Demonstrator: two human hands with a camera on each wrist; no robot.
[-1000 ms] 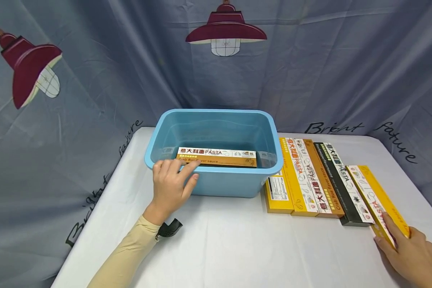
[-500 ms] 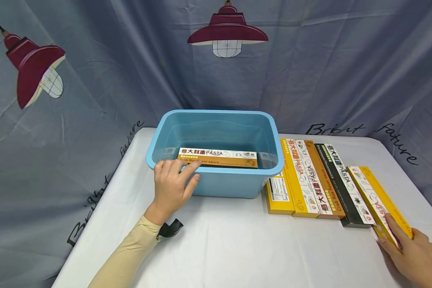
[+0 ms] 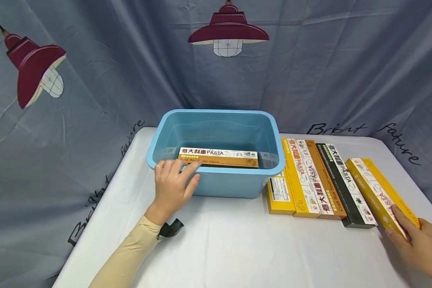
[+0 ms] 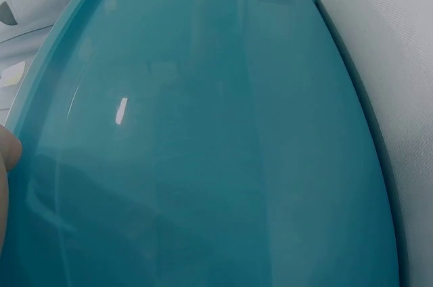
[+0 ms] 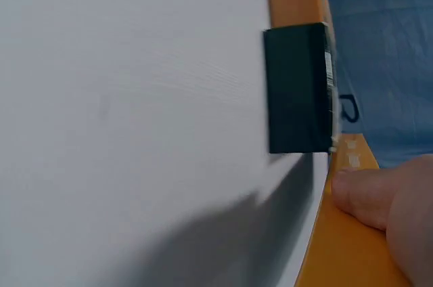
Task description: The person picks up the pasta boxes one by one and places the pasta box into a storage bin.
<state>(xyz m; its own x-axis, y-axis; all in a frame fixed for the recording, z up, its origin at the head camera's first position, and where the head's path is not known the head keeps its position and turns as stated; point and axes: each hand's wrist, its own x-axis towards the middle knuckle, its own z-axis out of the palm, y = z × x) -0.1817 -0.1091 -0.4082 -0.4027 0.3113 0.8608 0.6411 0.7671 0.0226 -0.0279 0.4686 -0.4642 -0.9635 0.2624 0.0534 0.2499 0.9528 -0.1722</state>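
Observation:
My right hand (image 3: 419, 244) grips the near end of a yellow pasta box (image 3: 381, 194), the rightmost in the row. Its far end tilts up a little. In the right wrist view, the thumb (image 5: 372, 195) presses on the box's yellow side. My left hand (image 3: 171, 188) holds the front rim of a light blue plastic bin (image 3: 234, 184), fingers hooked over it, thumb outside. Inside the bin lies an orange-and-white pasta box (image 3: 230, 156) marked Crab Roe. In the left wrist view, the bin's outer wall (image 4: 189, 131) fills most of the picture.
Left of the held box, a black pasta box (image 3: 345, 188), an orange-brown one (image 3: 324, 180) and yellow ones (image 3: 293, 188) lie side by side against the bin's right side. White cloth (image 3: 237, 240) covers the table. A grey curtain (image 3: 129, 60) hangs behind.
The right hand has raised the yellow pasta box slightly off the table and shifted a little right. The left hand stays on the bin's rim.

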